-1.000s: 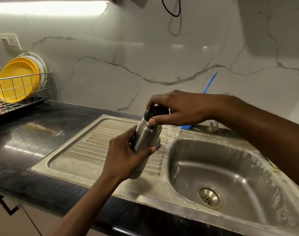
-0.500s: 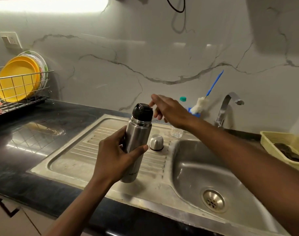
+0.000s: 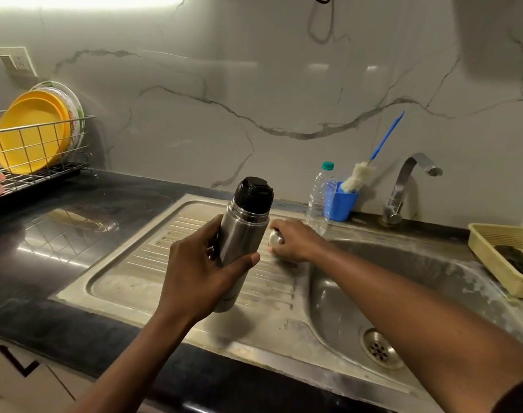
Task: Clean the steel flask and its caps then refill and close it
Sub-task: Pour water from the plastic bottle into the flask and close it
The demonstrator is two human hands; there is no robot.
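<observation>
My left hand [image 3: 194, 269] grips the steel flask [image 3: 242, 236] around its body and holds it tilted above the ribbed drainboard [image 3: 153, 263]. A black inner cap [image 3: 254, 193] sits on the flask's mouth. To its right, my right hand [image 3: 293, 241] curls over the small steel outer cap [image 3: 275, 239], which stands on the drainboard beside the sink basin [image 3: 403, 293]. Most of that cap is hidden under my fingers.
A clear water bottle [image 3: 321, 198] and a blue cup [image 3: 342, 205] with a bottle brush [image 3: 358, 177] stand behind the drainboard. The tap [image 3: 403, 186] is off. A beige basket [image 3: 504, 257] sits at right, a dish rack [image 3: 36, 144] with yellow plates at left.
My right hand left the black cap on the flask, dropped to the drainboard and closed over the steel outer cap. The left hand kept the flask, now more upright.
</observation>
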